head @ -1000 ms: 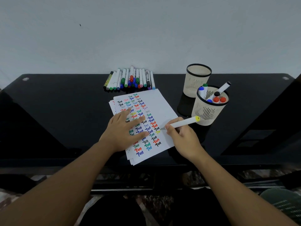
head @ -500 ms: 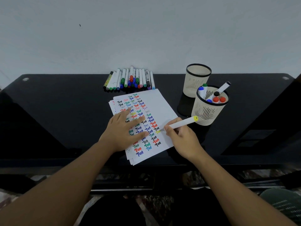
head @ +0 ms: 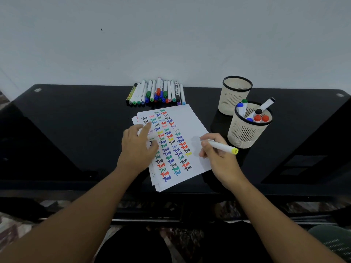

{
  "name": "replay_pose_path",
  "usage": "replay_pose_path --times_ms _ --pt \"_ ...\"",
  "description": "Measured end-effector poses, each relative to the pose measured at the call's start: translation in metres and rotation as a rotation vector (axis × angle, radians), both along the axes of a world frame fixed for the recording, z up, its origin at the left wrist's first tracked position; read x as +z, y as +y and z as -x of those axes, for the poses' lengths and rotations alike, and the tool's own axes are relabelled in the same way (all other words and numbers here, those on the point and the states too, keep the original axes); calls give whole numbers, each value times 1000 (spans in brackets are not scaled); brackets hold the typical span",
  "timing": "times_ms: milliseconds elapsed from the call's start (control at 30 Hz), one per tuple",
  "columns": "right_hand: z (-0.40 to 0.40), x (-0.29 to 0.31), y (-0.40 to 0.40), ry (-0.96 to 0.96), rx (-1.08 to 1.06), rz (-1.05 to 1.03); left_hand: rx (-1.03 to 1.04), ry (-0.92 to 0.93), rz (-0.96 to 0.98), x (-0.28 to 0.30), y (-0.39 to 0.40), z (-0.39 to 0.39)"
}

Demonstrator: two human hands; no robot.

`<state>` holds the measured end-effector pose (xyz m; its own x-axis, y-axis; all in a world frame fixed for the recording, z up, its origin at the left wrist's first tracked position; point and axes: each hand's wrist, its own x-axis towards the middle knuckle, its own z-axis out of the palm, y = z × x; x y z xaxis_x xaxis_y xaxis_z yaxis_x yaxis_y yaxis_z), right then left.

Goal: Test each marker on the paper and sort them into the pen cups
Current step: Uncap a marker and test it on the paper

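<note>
Nearest to me, my right hand (head: 220, 158) grips a white marker with a yellow end (head: 223, 147), thumb and fingers (head: 206, 144) curled round its barrel; the yellow end points right, toward the cups, and the hand sits over the right edge of the paper. My left hand (head: 137, 149) is over the left side of the sheet, fingers loosely spread and holding nothing. Beneath both lies a stack of white paper (head: 190, 122) on the black bench (head: 76, 130), covered with rows of small coloured test words. To the right stands a mesh pen cup (head: 247, 131) holding several markers, and just behind it a second pen cup (head: 234, 97). Farthest back, against the wall, a row of markers (head: 157, 93) lies side by side.
</note>
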<state>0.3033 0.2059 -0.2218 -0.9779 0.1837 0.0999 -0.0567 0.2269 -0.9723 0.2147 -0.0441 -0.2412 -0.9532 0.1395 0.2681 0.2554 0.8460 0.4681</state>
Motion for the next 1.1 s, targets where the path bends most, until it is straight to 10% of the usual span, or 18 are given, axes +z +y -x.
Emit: replay_pose_path --times_ms 233,600,800,1100 --pt "8 8 6 -225 216 -235 21 117 64 -11 -2 6" --pt "39 37 -2 -104 108 1 -160 171 1 -11 -3 4" --pt "49 40 -5 -137 170 -671 -206 184 -25 -7 -3 2" --pt "58 31 -10 -62 254 -937 -255 221 -41 -5 -2 1"
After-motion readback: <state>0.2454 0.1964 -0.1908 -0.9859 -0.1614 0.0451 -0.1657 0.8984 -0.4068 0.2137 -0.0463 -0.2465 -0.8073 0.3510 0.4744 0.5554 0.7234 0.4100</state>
